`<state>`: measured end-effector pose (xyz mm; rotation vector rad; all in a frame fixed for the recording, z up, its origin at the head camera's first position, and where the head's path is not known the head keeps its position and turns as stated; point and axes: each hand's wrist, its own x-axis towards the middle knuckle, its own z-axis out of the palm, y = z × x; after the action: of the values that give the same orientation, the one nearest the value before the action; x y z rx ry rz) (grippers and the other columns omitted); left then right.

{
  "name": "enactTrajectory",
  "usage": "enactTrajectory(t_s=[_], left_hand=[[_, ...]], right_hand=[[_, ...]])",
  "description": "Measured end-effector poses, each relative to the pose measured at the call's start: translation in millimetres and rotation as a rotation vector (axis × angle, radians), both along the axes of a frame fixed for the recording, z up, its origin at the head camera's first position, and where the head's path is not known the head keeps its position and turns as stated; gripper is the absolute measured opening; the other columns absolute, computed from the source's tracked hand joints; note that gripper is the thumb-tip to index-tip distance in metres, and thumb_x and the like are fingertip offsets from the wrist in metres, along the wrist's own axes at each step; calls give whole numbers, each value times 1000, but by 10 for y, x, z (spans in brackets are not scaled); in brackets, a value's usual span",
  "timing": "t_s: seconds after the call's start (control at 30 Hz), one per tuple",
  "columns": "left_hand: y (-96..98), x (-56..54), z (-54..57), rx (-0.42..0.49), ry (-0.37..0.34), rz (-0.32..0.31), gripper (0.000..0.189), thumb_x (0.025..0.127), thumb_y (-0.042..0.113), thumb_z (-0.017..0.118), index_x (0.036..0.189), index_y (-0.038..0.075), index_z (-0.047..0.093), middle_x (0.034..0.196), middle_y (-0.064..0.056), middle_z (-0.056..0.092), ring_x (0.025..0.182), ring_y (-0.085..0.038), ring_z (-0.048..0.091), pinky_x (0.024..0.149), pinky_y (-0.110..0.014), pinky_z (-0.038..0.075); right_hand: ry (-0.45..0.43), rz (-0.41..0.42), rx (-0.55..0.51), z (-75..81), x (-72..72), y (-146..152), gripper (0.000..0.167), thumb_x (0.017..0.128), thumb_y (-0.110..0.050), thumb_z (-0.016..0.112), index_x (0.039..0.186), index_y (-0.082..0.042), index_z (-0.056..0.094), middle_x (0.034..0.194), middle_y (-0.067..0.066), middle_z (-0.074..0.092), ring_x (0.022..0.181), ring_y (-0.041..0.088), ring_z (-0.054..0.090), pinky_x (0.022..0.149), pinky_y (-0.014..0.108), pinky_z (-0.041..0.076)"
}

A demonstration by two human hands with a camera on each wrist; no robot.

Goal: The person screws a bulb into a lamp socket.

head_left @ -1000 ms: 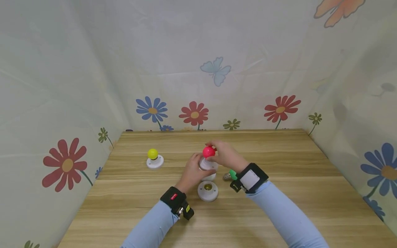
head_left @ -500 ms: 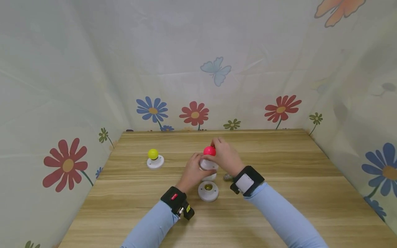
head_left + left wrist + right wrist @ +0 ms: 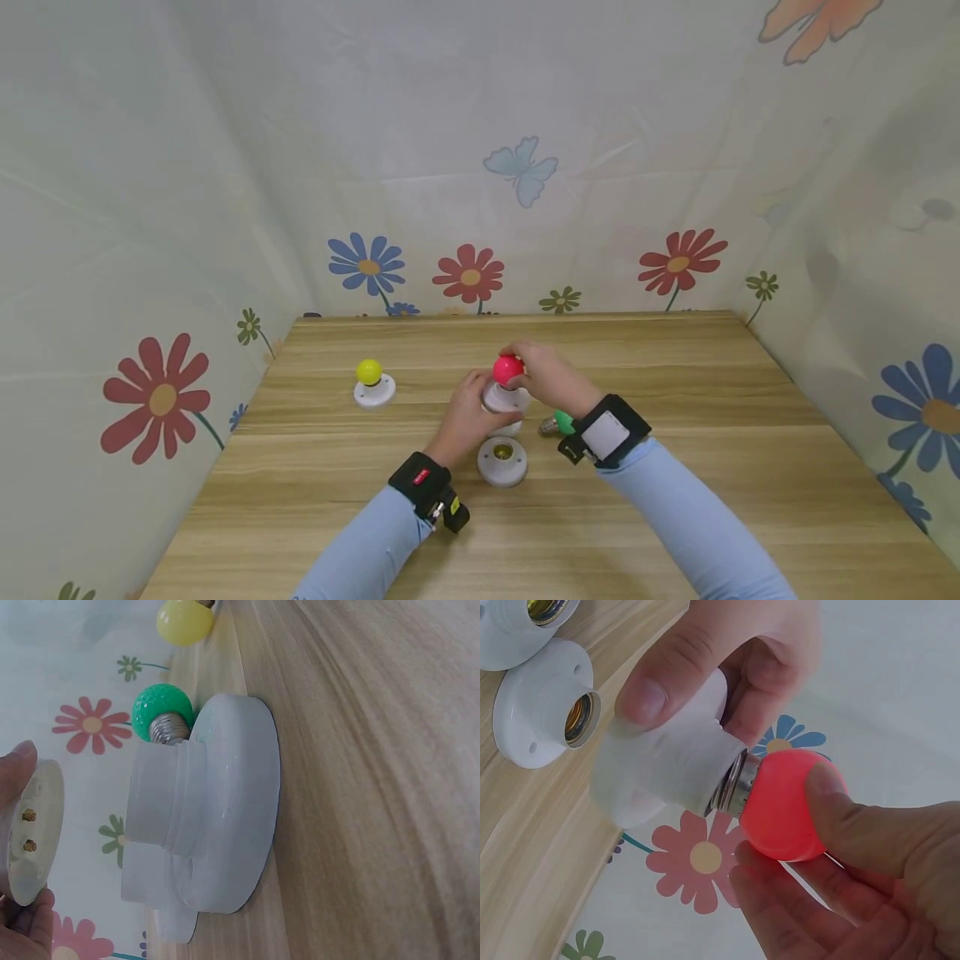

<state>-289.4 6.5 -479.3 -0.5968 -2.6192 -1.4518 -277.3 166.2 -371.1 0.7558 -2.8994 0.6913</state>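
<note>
1. Right hand (image 3: 555, 383) has turned since half a second ago: right wristband (image 3: 609, 432) sits a bit farther right of the near socket (image 3: 502, 462) (landmark), and the green bulb (image 3: 565, 422), mostly covered then, shows again. Left hand (image 3: 465, 417) about the same spot.
2. Yellow bulb (image 3: 369, 372): back-left of near socket, well apart, upright in its own white base (image 3: 375, 395) on the wood-grain counter (image 3: 525, 542).
3. Left hand: back-left of near socket. Grip pinching the held socket (image 3: 667, 769), thumb one side, fingers the other.
4. Held socket: white, raised off counter, behind and above near socket. Brass screws (image 3: 29, 816) on its underside, left wrist view.
5. Middle socket (image 3: 512, 430): white, on counter just behind near socket, partly hidden by held socket in head view.
6. Near socket: white, on counter, mouth up, brass-coloured inside.
7. Red bulb (image 3: 508, 371): on top of held socket, behind and above near socket. Metal thread (image 3: 731, 784) partly showing at the mouth.
8. Right hand: back-right of near socket. Grip pinching red bulb between thumb and fingers.
9. Green bulb: right and slightly back of near socket, lying on counter, metal cap pointing left.
10. Flower-print sheet (image 3: 420, 125): hangs behind counter, far back from near socket.
</note>
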Motion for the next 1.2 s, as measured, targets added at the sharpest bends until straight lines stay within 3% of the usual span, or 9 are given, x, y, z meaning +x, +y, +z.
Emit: enactTrajectory(t_s=[0.2, 0.4, 0.53, 0.67, 0.83, 1.0, 1.2], left_hand=[[6, 1, 12, -17, 12, 11, 73, 77, 42, 80, 137, 15, 51, 131, -4, 53, 118, -22, 54, 97, -42, 50], [5, 23, 40, -21, -7, 4, 71, 77, 42, 80, 137, 17, 51, 133, -3, 52, 120, -22, 53, 98, -41, 50], [1, 25, 37, -8, -9, -9, 73, 77, 41, 80, 138, 17, 50, 132, -3, 52, 119, -22, 54, 97, -41, 51], [3, 23, 30, 2, 1, -10, 73, 77, 40, 81, 138, 15, 50, 131, -3, 53, 117, -22, 56, 95, -40, 52], [6, 18, 14, 3, 6, -11, 70, 77, 39, 81, 135, 14, 51, 130, -3, 53, 117, -21, 55, 96, -40, 51], [5, 15, -2, -2, 14, -17, 69, 77, 39, 81, 135, 15, 51, 131, -3, 54, 118, -23, 55, 97, -42, 51], [5, 15, 6, -9, 4, -8, 70, 77, 37, 81, 136, 16, 51, 131, -2, 53, 119, -22, 53, 98, -41, 50]], right_hand=[[-42, -36, -33, -1, 15, 11, 62, 83, -22, 77, 133, 2, 50, 123, 19, 61, 103, 27, 63, 89, 38, 55], [103, -116, -21, -77, 44, -38, 64, 79, -40, 79, 122, -1, 52, 108, 16, 59, 86, 23, 61, 76, 34, 59], [151, -120, -7, -113, 41, -62, 56, 76, -34, 82, 115, -4, 56, 105, 14, 58, 87, 24, 62, 77, 36, 59], [119, -104, -21, -109, 25, -56, 49, 77, -25, 82, 116, -4, 59, 110, 15, 59, 93, 27, 63, 83, 40, 58], [46, 7, -47, -74, -6, -16, 45, 80, -8, 78, 122, -3, 61, 120, 15, 62, 106, 29, 62, 91, 41, 54], [45, 106, -22, -50, -29, 29, 47, 79, 3, 75, 124, -3, 62, 123, 15, 64, 113, 30, 61, 96, 42, 51], [-7, 84, -16, -45, -22, 30, 59, 79, -9, 79, 133, -6, 55, 131, 15, 60, 116, 29, 60, 96, 41, 51]])
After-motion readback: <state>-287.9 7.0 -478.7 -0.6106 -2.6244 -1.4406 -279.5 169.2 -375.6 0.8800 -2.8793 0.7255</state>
